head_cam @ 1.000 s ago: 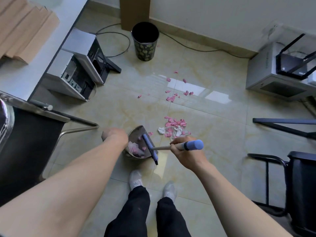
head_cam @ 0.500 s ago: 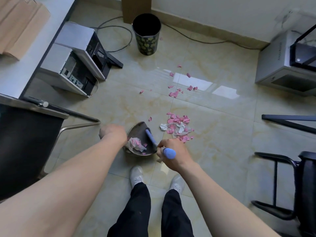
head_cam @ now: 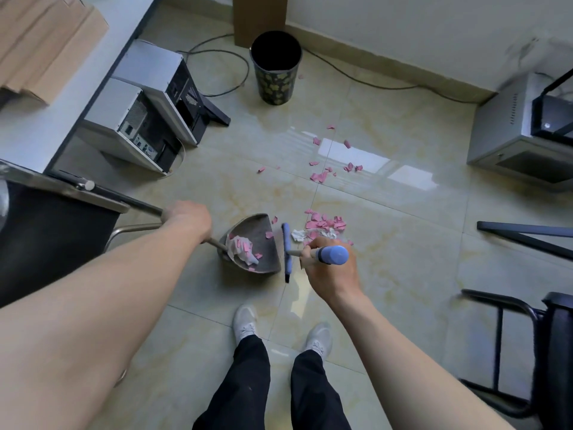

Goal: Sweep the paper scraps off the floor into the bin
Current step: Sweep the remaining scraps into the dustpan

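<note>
Broom head has swung back from inside the dustpan to its mouth, right hand clamped on the broom, left hand on the dustpan handle, ready to sweep the scrap pile just beyond

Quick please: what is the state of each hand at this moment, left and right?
Left hand: closed on the dustpan handle.
Right hand: fingers closed around the broom handle.
</note>
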Available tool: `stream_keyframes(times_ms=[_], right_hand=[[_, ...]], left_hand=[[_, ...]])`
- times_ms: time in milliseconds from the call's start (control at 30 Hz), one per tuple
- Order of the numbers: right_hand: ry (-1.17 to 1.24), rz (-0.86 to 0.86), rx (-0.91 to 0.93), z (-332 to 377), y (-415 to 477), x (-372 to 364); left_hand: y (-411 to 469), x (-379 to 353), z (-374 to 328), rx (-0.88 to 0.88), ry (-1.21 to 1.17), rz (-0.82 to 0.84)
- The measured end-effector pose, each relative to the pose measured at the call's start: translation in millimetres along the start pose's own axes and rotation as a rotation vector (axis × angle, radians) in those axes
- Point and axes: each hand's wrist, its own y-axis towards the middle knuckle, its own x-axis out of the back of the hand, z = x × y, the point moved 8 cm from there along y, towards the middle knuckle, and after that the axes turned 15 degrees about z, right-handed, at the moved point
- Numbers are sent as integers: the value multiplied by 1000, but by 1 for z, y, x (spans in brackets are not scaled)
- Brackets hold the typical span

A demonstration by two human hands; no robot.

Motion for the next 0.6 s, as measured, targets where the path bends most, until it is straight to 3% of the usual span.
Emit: stream_keyframes(times_ms=[200,400,600], right_hand=[[-54,-26,-37,10,31,-6],[-447,212,39,28,61,-42],[-299,161,95,30,30,-27]], left_hand=[[17,20,1,-11,-3,-11],[25,24,1,-23,13,-15],[20,23,4,-40,27,-28]])
